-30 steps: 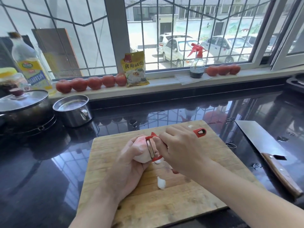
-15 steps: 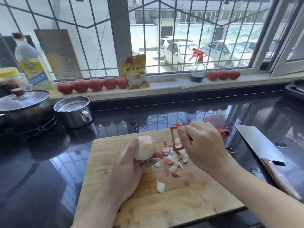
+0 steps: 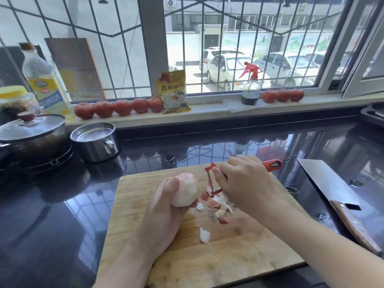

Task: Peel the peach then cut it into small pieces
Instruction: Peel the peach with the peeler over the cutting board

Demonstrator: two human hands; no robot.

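Left hand (image 3: 166,210) is cupped around the peach (image 3: 185,190), thumb up its near side, holding it over the cutting board (image 3: 133,196) with its long axis roughly upright and its pale peeled flesh showing. Just right of the peach, peels (image 3: 216,204) litter the board. Right hand (image 3: 247,183) is clenched on the red peeler (image 3: 212,179), clear of the fruit, blade hanging downward. Farther right, off the board, lies the cleaver (image 3: 326,181).

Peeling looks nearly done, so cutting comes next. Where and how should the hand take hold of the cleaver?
Grip the cleaver by its wooden handle, which points toward the person at the near right, beside the cutting board. Come from above with the right hand, probably after setting down the peeler. The blade lies flat, pointing away.
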